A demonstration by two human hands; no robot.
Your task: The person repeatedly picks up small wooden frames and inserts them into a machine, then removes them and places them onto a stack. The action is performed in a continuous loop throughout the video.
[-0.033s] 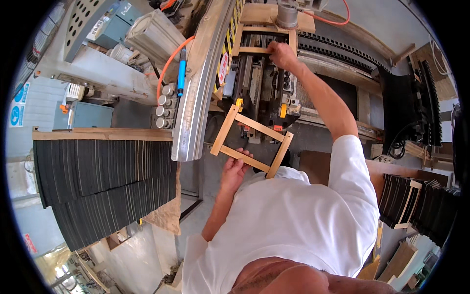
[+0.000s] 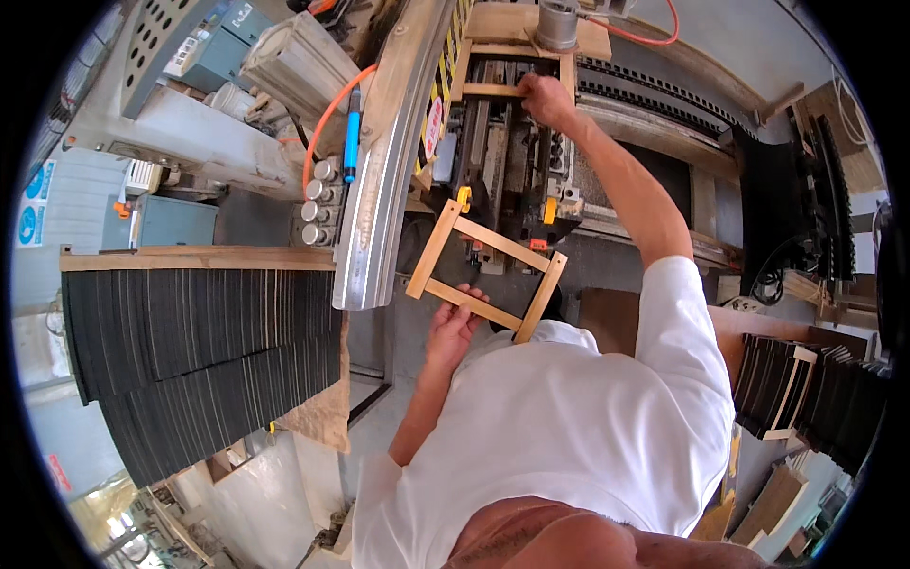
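My left hand (image 2: 452,334) grips the near bar of a pale wooden frame (image 2: 502,245), which is tilted in front of my white shirt. The frame is made of four-sided bars with small dark holes at two corners. My right arm reaches far forward, and its hand (image 2: 548,102) is closed on the near bar of a second wooden frame (image 2: 488,90). That frame lies on the machine (image 2: 493,156) under a metal cylinder (image 2: 557,27). The fingertips of my right hand are partly hidden.
A long metal rail (image 2: 365,228) runs along the left, with a blue pen-shaped tool (image 2: 352,147) and orange hose. Stacks of black-edged strips (image 2: 209,332) stand at the left. More dark pieces (image 2: 791,389) are at the right. Yellow clamps (image 2: 550,211) sit on the machine's near end.
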